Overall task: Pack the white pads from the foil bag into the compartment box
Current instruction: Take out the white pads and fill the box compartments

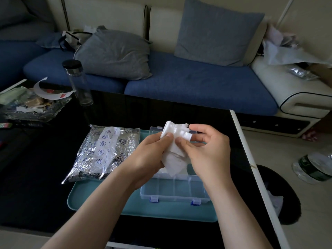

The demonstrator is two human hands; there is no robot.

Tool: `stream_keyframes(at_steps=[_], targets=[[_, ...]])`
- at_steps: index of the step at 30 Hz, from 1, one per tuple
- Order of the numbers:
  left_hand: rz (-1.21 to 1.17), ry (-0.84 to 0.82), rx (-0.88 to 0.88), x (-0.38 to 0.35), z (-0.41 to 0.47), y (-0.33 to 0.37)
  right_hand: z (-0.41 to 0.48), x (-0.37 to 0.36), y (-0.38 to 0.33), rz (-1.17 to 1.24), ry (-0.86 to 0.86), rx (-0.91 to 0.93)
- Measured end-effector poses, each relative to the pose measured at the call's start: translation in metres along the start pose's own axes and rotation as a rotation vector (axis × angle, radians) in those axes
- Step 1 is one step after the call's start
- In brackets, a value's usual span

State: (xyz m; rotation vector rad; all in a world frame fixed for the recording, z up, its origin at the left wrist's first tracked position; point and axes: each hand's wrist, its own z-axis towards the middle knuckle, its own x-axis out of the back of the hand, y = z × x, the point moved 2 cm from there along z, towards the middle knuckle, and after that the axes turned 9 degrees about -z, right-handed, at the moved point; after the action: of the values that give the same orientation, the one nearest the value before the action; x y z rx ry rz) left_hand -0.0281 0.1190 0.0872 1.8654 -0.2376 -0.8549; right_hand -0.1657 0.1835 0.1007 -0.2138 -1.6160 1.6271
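A bunch of white pads is held up between both hands above the clear compartment box. My left hand grips the pads from the left, thumb on top. My right hand pinches them from the right with its thumb and fingers. The box stands open on a teal tray, its lid raised at the back and its blue latches toward me. The silver foil bag with a white label lies flat to the left of the box, partly on the tray.
The tray sits on a black glass table with a white right edge. A tall clear bottle and a dish of clutter stand at the far left. A blue sofa lies behind. Bottles and a black bin are on the floor at right.
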Motion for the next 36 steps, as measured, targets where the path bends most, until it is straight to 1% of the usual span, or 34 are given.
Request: stream_keyframes(at_steps=[6, 9, 11, 14, 18, 23, 29, 31, 33, 36], targets=[[-0.123, 0.076, 0.003, 0.002, 0.001, 0.003, 0.001, 0.005, 0.000, 0.130, -0.038, -0.069], [-0.120, 0.090, 0.005, 0.003, 0.000, 0.003, 0.001, 0.005, 0.000, 0.225, -0.098, -0.114], [-0.116, 0.097, -0.006, 0.005, 0.000, 0.002, 0.001, 0.005, 0.000, 0.246, -0.108, -0.133], [-0.058, 0.090, -0.043, 0.007, 0.003, 0.001, 0.004, 0.005, 0.002, 0.266, -0.090, -0.157], [0.109, 0.147, -0.136, 0.009, 0.002, 0.001, 0.006, 0.006, 0.005, 0.275, -0.088, -0.165], [0.141, 0.238, -0.211, 0.019, 0.007, 0.000, 0.007, 0.006, 0.006, 0.246, -0.074, -0.154], [0.312, 0.277, -0.278, 0.021, 0.007, 0.000, 0.008, 0.006, 0.004, 0.313, -0.159, -0.237], [0.322, 0.295, -0.240, 0.020, 0.007, 0.001, 0.008, 0.006, 0.005, 0.311, -0.187, -0.276], [0.340, 0.267, -0.170, 0.021, 0.007, -0.001, 0.006, 0.005, 0.007, 0.276, -0.226, -0.311], [0.337, 0.114, -0.085, 0.018, 0.005, -0.002, 0.004, 0.004, 0.007, 0.217, -0.273, -0.320]])
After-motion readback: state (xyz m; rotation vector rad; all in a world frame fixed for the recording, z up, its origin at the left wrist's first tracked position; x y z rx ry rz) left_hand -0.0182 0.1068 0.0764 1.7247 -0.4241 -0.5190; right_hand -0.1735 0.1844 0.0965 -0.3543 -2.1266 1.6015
